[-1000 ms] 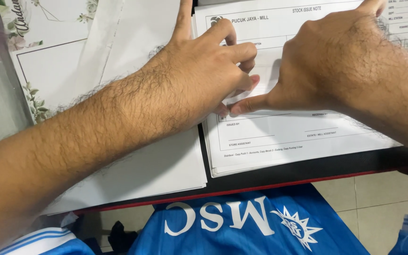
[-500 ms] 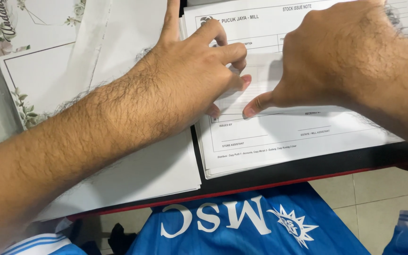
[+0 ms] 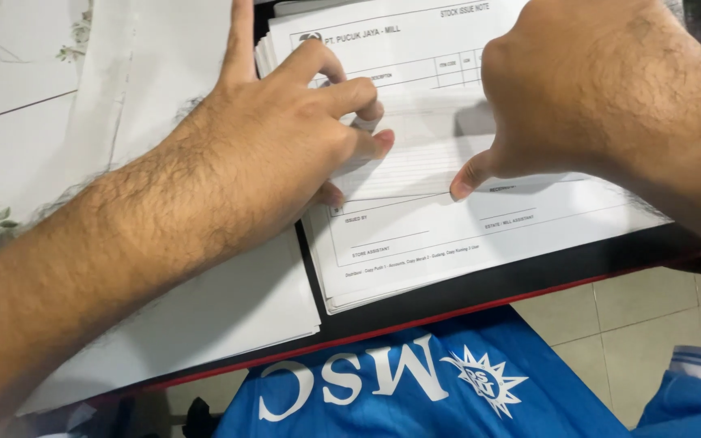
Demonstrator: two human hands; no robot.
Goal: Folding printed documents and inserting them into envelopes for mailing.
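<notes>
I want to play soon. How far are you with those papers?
Done, it seems: a white pile lies aside, left. In hand: left hand and right hand press the top form. Left: the thick form stack beneath, many sheets.

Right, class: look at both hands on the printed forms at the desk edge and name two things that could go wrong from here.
1. The left hand and right hand pinch a folded sheet on the stack of forms; an uneven pull might crease or tear it.
2. The stack lies close to the dark desk edge, over the tiled floor; a push toward the person could slide sheets off.
</notes>
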